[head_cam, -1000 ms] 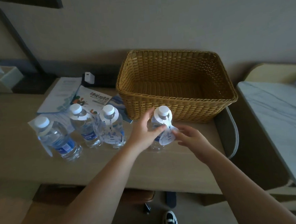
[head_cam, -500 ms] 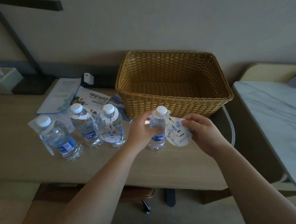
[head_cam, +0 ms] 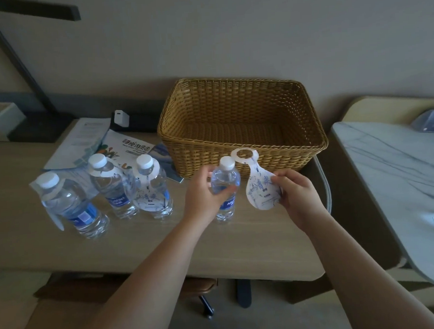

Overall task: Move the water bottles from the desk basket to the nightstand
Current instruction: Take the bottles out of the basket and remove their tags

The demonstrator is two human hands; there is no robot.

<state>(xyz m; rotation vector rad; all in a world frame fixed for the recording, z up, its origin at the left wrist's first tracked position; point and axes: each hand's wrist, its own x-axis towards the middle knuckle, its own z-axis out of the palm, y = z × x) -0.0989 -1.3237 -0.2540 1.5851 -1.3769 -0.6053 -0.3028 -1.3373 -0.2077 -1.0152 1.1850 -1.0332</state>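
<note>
pale wooden desk (head_cam: 139, 246), wicker basket (head_cam: 242, 140), perhaps marble nightstand (head_cam: 387, 180) beside

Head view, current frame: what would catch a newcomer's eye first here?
Front and centre, the left hand grips a small water bottle standing on the desk, while the right hand holds a white neck tag just off its cap. Behind them sits a wicker basket, apparently empty. Three more bottles stand in a row to the left, tags on their necks.
</note>
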